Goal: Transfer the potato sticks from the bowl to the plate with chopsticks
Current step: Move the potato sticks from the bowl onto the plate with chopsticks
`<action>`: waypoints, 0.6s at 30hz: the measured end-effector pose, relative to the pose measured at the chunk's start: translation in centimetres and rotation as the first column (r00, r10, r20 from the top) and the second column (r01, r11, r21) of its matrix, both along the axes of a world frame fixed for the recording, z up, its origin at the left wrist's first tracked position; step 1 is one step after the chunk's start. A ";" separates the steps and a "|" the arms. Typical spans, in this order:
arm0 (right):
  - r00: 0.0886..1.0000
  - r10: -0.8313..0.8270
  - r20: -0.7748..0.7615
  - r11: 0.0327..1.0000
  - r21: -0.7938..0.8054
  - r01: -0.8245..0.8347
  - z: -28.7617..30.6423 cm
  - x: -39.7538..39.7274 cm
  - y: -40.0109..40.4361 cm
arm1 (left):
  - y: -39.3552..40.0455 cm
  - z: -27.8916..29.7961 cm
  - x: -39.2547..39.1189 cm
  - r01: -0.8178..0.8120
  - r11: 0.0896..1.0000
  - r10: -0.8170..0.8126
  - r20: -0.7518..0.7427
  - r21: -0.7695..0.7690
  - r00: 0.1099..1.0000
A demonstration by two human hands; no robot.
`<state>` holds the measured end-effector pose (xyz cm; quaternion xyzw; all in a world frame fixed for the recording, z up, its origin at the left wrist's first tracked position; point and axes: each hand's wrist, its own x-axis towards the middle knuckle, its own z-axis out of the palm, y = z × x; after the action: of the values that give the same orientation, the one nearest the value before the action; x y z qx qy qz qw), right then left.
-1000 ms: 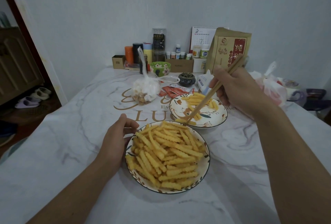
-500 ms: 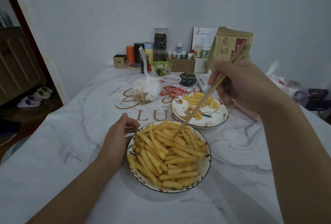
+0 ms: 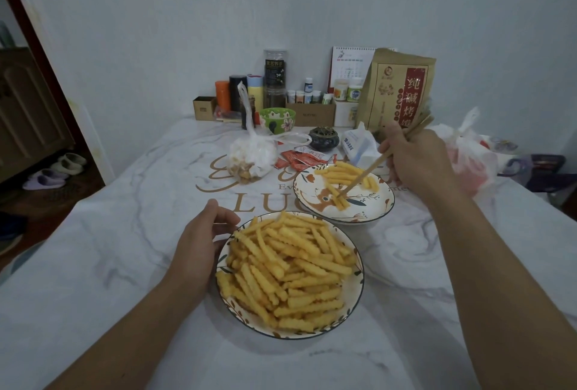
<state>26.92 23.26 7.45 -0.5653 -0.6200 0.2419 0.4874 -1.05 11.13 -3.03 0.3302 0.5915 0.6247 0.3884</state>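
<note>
A: Left hand (image 3: 199,246) lay curled against the bowl (image 3: 356,299) rim, holding nothing, likely steadying it. Bowl heaped with potato sticks (image 3: 287,268).

B: Right hand (image 3: 418,165) pinched the chopsticks (image 3: 365,172), tips down among the few sticks on the plate (image 3: 368,210), apparently releasing one.

A: Knotted plastic bag (image 3: 249,155) and sauce packets (image 3: 299,160) sat beyond the plate on the surface (image 3: 109,249), not obstructing.

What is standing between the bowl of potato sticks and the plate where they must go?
Nothing visible. The plate sits just behind the bowl, their rims almost meeting. The chopsticks in the right hand already reach over the plate.
</note>
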 end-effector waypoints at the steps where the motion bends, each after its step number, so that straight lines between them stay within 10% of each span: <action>1: 1.000 -0.006 0.000 1.000 -0.004 0.006 0.0 0.0 0.1 | 0.0 0.0 0.0 0.001 1.000 -0.001 -0.004 0.001 1.000; 11: 0.998 -0.012 0.068 0.998 0.066 0.007 -1.6 -1.5 0.6 | -0.2 0.2 0.1 0.005 1.000 -0.005 0.001 -0.008 1.000; 18: 0.899 0.146 -0.412 0.989 0.036 -0.144 3.0 -1.2 -2.6 | -0.2 0.4 0.2 0.011 1.000 -0.011 0.039 -0.005 0.999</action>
<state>25.76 20.67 10.43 -0.4522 -0.5437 0.3902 0.5897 -0.82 10.97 -2.64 0.3203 0.5837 0.6272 0.4041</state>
